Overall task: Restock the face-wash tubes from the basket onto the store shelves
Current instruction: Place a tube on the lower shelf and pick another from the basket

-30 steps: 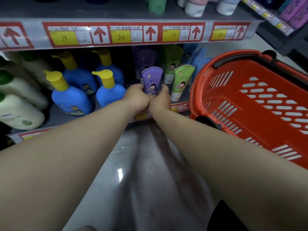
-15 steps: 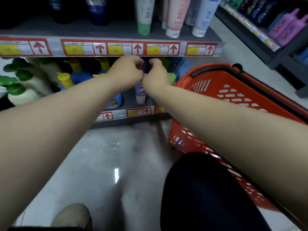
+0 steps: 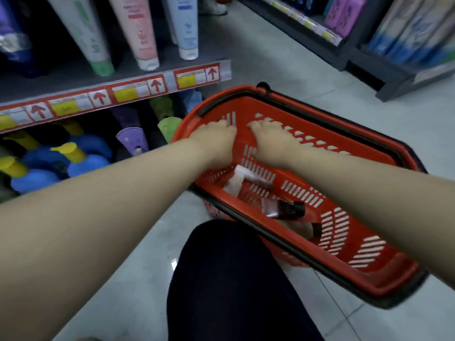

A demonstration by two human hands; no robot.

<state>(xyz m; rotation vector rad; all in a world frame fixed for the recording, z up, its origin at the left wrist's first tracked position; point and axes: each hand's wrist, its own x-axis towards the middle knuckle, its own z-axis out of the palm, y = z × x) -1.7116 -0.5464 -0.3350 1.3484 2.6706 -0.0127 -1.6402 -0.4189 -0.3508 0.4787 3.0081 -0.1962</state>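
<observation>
Both my hands hover side by side over the far end of the red basket (image 3: 384,289) on the floor. My left hand (image 3: 213,140) and my right hand (image 3: 273,142) are palm down with fingers loosely bent, holding nothing. Below them in the basket lie a white tube (image 3: 238,181), a dark tube (image 3: 283,209) and a brownish one (image 3: 303,229). On the lower shelf to the left, a purple tube (image 3: 133,142) and a green tube (image 3: 170,126) stand cap down at the front.
Blue bottles with yellow pumps (image 3: 81,158) fill the lower shelf's left part. Tall tubes (image 3: 145,43) stand on the shelf above, behind a red price strip (image 3: 138,91). My dark-clothed knee (image 3: 229,274) is near the basket. Another shelf unit (image 3: 369,45) lines the aisle's right.
Both hands let go of the purple tube on the lower shelf and swung right, over the basket. My view turned right and down with them.
</observation>
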